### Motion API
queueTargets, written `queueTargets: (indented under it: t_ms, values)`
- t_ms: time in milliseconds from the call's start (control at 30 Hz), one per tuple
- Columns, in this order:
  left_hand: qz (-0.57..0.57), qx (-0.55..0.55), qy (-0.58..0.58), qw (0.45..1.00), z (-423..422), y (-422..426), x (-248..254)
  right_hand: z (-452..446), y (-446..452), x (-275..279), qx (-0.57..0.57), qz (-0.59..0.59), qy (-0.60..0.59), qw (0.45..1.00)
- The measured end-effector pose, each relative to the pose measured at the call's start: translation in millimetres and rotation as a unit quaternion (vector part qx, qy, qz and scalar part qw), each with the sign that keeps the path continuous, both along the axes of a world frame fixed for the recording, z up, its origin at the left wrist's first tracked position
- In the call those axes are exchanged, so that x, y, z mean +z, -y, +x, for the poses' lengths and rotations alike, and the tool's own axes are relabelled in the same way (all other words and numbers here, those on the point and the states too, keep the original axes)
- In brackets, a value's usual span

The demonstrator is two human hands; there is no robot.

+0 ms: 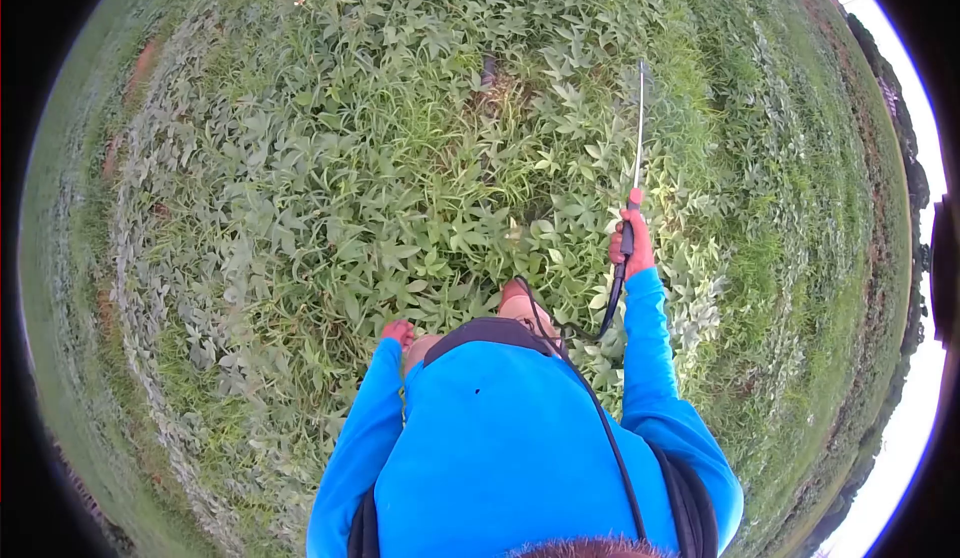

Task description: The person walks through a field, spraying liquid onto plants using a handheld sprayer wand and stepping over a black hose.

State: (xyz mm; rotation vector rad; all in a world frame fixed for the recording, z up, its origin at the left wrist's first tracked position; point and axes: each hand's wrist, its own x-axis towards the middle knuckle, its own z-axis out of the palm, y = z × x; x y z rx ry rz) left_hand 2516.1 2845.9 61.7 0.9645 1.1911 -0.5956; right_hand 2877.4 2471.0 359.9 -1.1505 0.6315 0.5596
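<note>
My right hand is wrapped around the dark handle of a sprayer wand, held out ahead of my body on the right. Its thin metal lance points forward over the leaves. A black hose runs from the handle's lower end and loops back toward my waist. By my left thigh hangs my left hand, its fingers curled in and no object showing in them. Low leafy green plants lie below both hands. The lance tip is thin and small, so any spray cannot be made out.
Dense foliage and tall grass surround my legs. Ahead is a patch of brownish ground with a dark object I cannot identify. Black straps cross my blue shirt, and a black cord runs down its front.
</note>
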Motion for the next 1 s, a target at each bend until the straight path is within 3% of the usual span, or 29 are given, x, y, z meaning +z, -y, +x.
queueTargets:
  t_ms: [133,300,433,533,600,667,733,800,1000]
  values:
    - [0.019,-0.048,-0.047,0.998,73.5,25.3,14.7,44.5,7.9,-13.9,0.008,0.045,-0.024,0.999]
    - [0.059,-0.105,0.132,0.984,130.3,41.9,8.9,59.5,-1.0,-20.9,0.035,0.081,-0.053,0.995]
    - [0.102,-0.128,0.114,0.98,154.4,36.6,30.2,53.3,-9.4,-34.3,0.078,0.125,-0.111,0.983]
    - [0.094,-0.08,0.089,0.988,140.3,26.6,36.2,45.1,-23.6,-34.8,0.115,0.188,-0.159,0.962]
    - [0.093,-0.061,0.109,0.988,115.5,18.5,35.1,34.6,-31.8,-38.3,0.13,0.315,-0.203,0.918]
    - [0.069,-0.053,0.05,0.995,84.5,10.1,24.0,24.0,-43.2,-43.3,0.148,0.351,-0.216,0.899]
    - [0.101,-0.051,0.034,0.993,50.0,8.3,24.6,16.9,-61.8,-42.5,0.201,0.441,-0.232,0.844]
    - [0.052,-0.032,-0.019,0.998,12.4,1.2,15.2,11.8,-84.9,-36.0,0.223,0.463,-0.232,0.826]
    - [0.067,-0.027,-0.089,0.993,-58.6,9.1,27.2,19.6,-165.1,-12.0,0.338,0.545,-0.215,0.737]
